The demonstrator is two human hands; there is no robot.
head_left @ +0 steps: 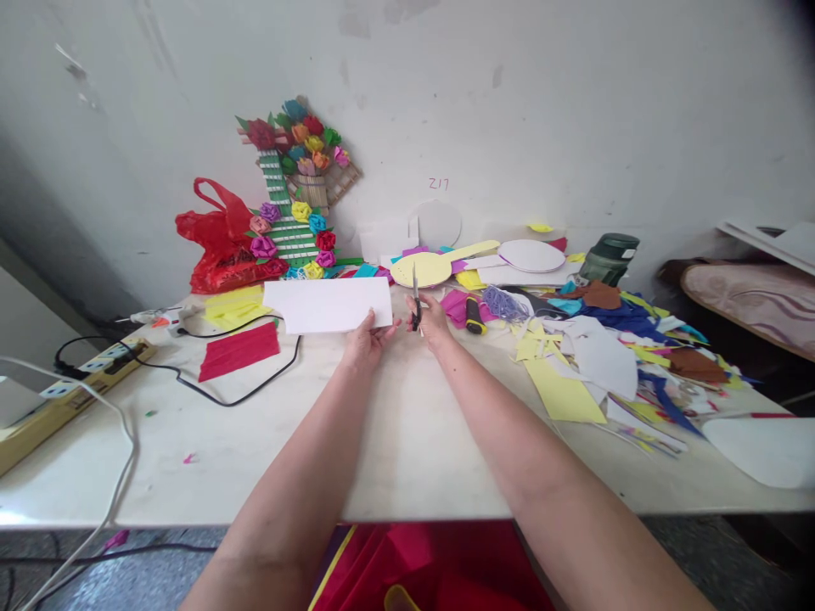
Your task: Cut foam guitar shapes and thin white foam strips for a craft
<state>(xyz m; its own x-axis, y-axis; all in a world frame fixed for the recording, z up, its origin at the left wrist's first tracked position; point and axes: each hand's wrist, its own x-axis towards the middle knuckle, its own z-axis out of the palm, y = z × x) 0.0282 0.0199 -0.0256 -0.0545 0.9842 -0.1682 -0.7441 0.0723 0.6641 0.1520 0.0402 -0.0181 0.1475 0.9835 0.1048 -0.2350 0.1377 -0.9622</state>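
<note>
My left hand [365, 339] pinches the lower right edge of a white sheet of paper [328, 305], held flat above the white table [395, 441]. My right hand [431, 320] grips a pair of scissors [416, 304] with black handles, blades pointing up and away. The scissors stand just right of the sheet's right edge, a small gap between them. Both forearms reach out from the bottom of the view.
A red paper piece [238, 351], yellow sheets [233, 307] and a black cable [248, 386] lie at left. A paper-flower craft [296, 199] and red bag [220, 242] lean by the wall. Coloured paper scraps [604, 348] cover the right. A power strip [70, 382] sits far left.
</note>
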